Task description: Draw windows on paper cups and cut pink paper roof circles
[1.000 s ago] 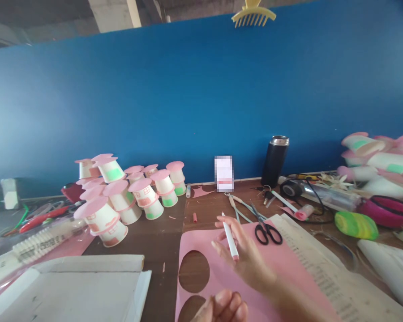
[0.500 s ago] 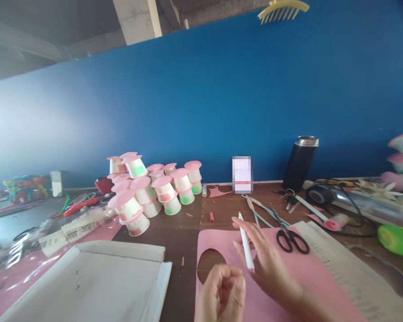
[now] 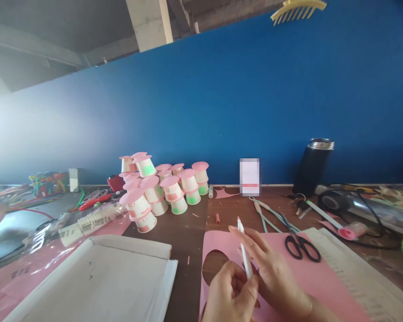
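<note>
My right hand (image 3: pixel 272 268) holds a white pen (image 3: pixel 243 250) across its fingers, the pink tip pointing away from me. My left hand (image 3: pixel 231 293) has come up beside it, fingers curled and pinching the near end of that pen. Both hands hover over a pink paper sheet (image 3: pixel 309 279) with round holes cut out of it (image 3: pixel 215 270). Black-handled scissors (image 3: pixel 300 243) lie on the sheet's far right corner.
A pile of white paper cups with pink round tops (image 3: pixel 161 190) stands at the back left. A white shallow box (image 3: pixel 97 281) lies near left. A black flask (image 3: pixel 312 166), tweezers (image 3: pixel 263 214), a tape roll (image 3: pixel 329 200) and printed papers (image 3: pixel 359 273) sit on the right.
The view has swung left and up. My left hand rose from the bottom edge and closed on the near end of the pen that my right hand keeps holding.
</note>
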`<state>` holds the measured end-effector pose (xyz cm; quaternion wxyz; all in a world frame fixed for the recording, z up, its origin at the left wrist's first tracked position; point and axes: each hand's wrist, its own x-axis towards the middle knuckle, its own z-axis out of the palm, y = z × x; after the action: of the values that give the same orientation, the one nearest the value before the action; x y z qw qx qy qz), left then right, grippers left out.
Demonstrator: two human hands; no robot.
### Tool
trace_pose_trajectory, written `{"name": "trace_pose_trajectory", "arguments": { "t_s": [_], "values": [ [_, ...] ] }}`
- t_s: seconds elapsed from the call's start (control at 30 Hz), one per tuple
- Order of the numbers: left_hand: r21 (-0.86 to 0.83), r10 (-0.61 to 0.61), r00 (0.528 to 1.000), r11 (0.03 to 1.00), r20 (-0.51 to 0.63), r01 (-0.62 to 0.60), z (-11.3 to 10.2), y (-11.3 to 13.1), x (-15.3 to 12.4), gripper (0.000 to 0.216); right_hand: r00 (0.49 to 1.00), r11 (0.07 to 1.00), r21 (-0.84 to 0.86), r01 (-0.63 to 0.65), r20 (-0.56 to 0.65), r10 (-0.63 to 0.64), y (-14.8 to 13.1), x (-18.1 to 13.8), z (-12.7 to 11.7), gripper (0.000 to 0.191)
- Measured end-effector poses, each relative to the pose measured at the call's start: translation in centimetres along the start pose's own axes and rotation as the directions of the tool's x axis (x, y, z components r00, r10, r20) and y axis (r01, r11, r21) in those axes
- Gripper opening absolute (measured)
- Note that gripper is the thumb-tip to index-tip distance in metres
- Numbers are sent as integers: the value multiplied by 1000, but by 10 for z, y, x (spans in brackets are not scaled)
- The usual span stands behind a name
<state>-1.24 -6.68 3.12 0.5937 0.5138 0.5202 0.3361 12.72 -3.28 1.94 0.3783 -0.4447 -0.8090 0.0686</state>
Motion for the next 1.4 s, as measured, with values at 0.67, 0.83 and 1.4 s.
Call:
{"name": "trace_pose_trajectory", "arguments": {
  "t_s": [0.67,0.83,1.4],
  "values": [
    [205,13,1000,979,-17,-9,-14,0,3,32,875,668,582,-464,181,449,-6,12,0,35],
    [596,27,995,798,101,-82,-41,39,25,33,842,590,633,-502,203,499,-5,14,3,41],
    [800,169,962,595,-213,73,-67,51,141,26,852,719,462,-520,213,479,-5,9,10,38]
  ]
}}
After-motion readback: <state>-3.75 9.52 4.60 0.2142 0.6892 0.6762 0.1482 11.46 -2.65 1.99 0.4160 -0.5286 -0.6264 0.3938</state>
